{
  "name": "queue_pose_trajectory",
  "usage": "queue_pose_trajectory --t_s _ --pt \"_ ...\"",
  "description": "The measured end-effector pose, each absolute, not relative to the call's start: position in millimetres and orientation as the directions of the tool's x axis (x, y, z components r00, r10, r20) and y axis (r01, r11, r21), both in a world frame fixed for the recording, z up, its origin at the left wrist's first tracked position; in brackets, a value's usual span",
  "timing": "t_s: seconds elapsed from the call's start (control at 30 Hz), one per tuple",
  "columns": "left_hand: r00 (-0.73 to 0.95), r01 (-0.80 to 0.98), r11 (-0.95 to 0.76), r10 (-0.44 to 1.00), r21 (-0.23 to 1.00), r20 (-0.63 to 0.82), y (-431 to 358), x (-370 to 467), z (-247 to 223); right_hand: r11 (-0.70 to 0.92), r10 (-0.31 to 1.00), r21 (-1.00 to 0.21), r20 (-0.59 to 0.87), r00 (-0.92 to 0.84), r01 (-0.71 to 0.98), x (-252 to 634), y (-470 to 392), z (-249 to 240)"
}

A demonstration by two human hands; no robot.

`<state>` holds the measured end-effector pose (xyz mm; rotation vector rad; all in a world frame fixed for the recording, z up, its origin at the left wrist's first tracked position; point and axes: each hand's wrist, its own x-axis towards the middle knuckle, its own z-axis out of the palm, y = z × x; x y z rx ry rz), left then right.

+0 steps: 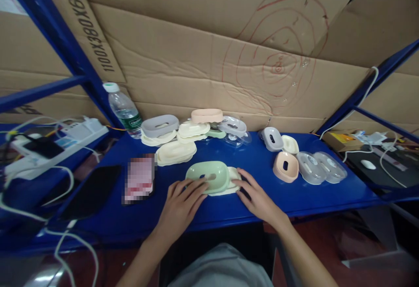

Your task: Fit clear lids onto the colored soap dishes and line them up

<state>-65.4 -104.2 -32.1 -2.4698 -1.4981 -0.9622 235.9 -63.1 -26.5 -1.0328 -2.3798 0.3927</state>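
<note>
A pale green oval soap dish point(221, 174) with a slot in its floor rests, slightly tilted, on a cream plastic piece point(234, 186) at the front middle of the table. My left hand point(186, 199) grips the dish at its near left side, fingers bent over the rim; the thumb is hard to make out. On the other side, my right hand point(257, 195) has its fingers and thumb around the right end of the cream piece. Most of that piece is hidden under the green dish.
Behind are stacked cream pieces point(176, 152), a grey dish point(160, 125) and a peach dish point(207, 115). A bottle point(126, 108) and phones point(91, 191) stand left. At right are another peach dish point(286, 174) and clear covers point(310, 169). Cardboard point(183, 73) walls the back.
</note>
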Motion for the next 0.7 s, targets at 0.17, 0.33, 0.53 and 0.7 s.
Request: queue_pose_trajectory --t_s 0.17,0.33,0.53,0.7 --pt "0.419 0.795 -0.580 0.736 0.176 0.531 -96.5 -35.0 -28.2 0.664 0.748 -0.412 0.354 -0.561 0.624 237.1 -65.2 -27.5" --pt "0.469 0.782 -0.605 0.729 0.150 0.499 -84.0 -12.6 -28.2 0.617 0.787 -0.433 0.338 -0.516 0.657 237.2 -60.2 -28.9" --pt "0.492 0.749 -0.631 0.734 0.202 0.468 -78.5 -31.9 -40.9 0.614 0.789 -0.403 0.329 -0.518 0.679 234.9 -59.4 -29.8" --pt "0.430 0.749 -0.601 0.761 0.278 0.486 -83.2 -40.2 -42.6 0.641 0.756 -0.318 0.423 -0.500 0.699 233.4 -60.7 -30.2"
